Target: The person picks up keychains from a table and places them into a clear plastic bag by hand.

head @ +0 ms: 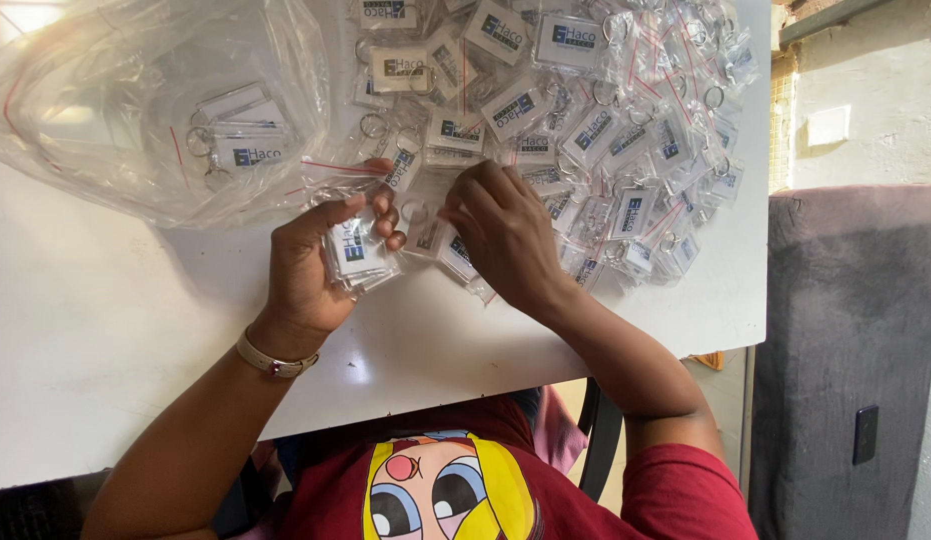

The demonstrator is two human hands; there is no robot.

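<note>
Two hands [315,265], one keychain stack [353,252], one big bag [155,100]

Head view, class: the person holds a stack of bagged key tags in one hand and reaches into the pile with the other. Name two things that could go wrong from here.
1. The left hand pinches a stack of bagged tags by its edges; the slippery bags could fan out and slide back into the pile, losing the count.
2. The pile reaches close to the table's right edge, so the right hand digging in might nudge outer tags off it.
</note>
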